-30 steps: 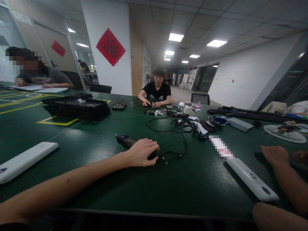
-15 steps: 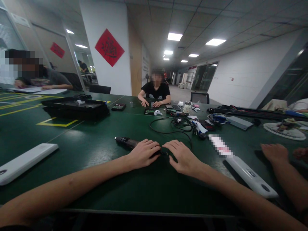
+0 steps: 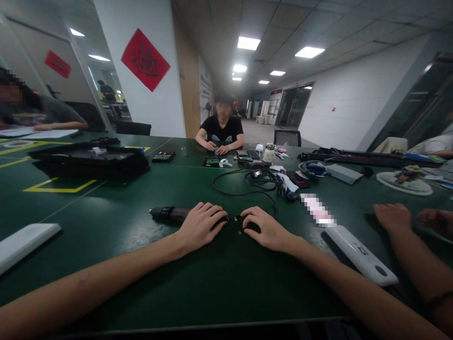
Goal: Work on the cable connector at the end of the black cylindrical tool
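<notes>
The screwdriver (image 3: 173,214), dark and cylindrical, lies on its side, tip pointing left; a black cable (image 3: 244,195) loops beyond its right end.

No text can be read for certain. Between ten and eleven o'clock, a red diamond-shaped sign (image 3: 146,60) on the white pillar (image 3: 155,111) bears dark characters, too blurred to make out. At ten o'clock, a smaller red sign (image 3: 58,64) carries dark marks, equally illegible. Near four o'clock, a white casing (image 3: 375,267) on the counter (image 3: 198,283) shows a dark blue marking, its shape unclear.
</notes>
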`<state>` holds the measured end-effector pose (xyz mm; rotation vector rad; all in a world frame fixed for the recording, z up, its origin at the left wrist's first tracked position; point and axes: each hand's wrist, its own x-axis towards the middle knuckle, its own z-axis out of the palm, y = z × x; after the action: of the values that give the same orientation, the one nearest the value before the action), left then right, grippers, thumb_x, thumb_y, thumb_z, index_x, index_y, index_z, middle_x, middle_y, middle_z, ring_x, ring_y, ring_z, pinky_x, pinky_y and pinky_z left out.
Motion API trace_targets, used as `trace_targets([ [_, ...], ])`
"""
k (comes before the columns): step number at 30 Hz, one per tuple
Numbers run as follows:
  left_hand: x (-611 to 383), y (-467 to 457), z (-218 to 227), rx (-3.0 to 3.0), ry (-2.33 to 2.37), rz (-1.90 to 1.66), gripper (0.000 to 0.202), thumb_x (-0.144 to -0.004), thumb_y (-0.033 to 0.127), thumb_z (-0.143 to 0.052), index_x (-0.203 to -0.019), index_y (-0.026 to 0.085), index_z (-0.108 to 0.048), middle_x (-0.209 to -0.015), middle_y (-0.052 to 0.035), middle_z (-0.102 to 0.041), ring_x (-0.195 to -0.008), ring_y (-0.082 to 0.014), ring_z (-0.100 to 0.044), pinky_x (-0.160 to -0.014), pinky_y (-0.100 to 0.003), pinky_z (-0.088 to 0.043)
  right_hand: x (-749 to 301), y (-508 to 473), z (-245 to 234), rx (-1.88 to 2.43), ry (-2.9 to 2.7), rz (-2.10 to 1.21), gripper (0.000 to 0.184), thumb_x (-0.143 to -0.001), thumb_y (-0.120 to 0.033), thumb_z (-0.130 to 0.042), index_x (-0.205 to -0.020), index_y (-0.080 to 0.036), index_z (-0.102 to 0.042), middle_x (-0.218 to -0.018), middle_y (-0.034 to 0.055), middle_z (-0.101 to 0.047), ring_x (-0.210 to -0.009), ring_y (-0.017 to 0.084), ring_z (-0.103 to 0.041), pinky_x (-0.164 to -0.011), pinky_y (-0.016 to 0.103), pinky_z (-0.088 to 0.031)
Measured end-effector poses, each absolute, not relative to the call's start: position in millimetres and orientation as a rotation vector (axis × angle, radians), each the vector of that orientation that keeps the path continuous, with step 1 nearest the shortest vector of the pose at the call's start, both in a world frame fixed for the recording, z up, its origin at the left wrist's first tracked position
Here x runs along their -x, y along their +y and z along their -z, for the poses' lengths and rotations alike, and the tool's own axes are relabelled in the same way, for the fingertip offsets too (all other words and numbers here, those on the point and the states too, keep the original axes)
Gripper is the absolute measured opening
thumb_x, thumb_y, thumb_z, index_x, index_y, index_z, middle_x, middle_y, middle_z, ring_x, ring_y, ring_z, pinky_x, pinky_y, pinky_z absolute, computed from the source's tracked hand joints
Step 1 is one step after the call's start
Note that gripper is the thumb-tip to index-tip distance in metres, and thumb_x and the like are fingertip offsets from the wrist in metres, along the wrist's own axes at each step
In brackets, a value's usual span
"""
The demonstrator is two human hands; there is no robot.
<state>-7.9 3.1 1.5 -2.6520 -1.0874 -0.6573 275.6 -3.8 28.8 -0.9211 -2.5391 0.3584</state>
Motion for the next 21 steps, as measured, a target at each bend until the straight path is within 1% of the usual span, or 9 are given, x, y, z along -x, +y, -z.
trace_targets([
  [4,6.6,10.1,-0.8,2.678,-1.063,0.620,0.030,-0.106,0.038,-0.049,-0.132,0.029,-0.061,-0.129,-0.0054,-0.067,-0.108,-0.0252,-0.062,-0.089,-0.046,-0.044,-268.2,2.3,-23.4,0.968,-2.511,-0.334,0.006,-0.100,-0.019,-0.063,-0.105,-0.023,-0.063,-0.126,0.0070,-0.064,-0.123,0.026,-0.056,-0.104,0.046,-0.044],
  [8,4.2,13.1,-2.5,2.707,-1.011,0.621,0.025,-0.105,0.034,-0.051,-0.126,0.029,-0.063,-0.126,-0.0038,-0.069,-0.104,-0.0233,-0.063,-0.087,-0.044,-0.043,-258.2,6.7,-18.6,0.980,-2.455,-0.360,0.008,-0.104,-0.019,-0.057,-0.111,-0.022,-0.060,-0.112,0.0059,-0.069,-0.106,0.022,-0.063,-0.098,0.041,-0.045],
  [12,0.9,14.4,-4.4,2.750,-0.978,0.681,0.022,-0.105,0.032,-0.052,-0.124,0.026,-0.064,-0.124,-0.0031,-0.070,-0.104,-0.0219,-0.064,-0.089,-0.042,-0.043,-256.1,9.2,-18.0,1.013,-2.408,-0.367,0.010,-0.105,-0.019,-0.055,-0.114,-0.021,-0.059,-0.108,0.0054,-0.070,-0.096,0.021,-0.066,-0.091,0.038,-0.048],
  [15,-1.1,16.0,-5.0,2.753,-0.992,0.705,0.022,-0.105,0.032,-0.053,-0.123,0.025,-0.064,-0.122,-0.0034,-0.070,-0.104,-0.0223,-0.064,-0.090,-0.041,-0.044,-256.2,10.7,-19.8,1.057,-2.378,-0.382,0.012,-0.106,-0.019,-0.052,-0.116,-0.021,-0.058,-0.109,0.0063,-0.069,-0.096,0.021,-0.067,-0.085,0.035,-0.051],
  [21,-1.9,17.3,-3.1,2.774,-0.992,0.727,0.025,-0.105,0.033,-0.052,-0.126,0.023,-0.063,-0.121,-0.0045,-0.070,-0.105,-0.0227,-0.064,-0.092,-0.040,-0.047,-255.1,11.8,-21.2,1.039,-2.391,-0.390,0.017,-0.106,-0.021,-0.052,-0.122,-0.021,-0.060,-0.113,0.0078,-0.069,-0.101,0.022,-0.068,-0.088,0.035,-0.055],
])
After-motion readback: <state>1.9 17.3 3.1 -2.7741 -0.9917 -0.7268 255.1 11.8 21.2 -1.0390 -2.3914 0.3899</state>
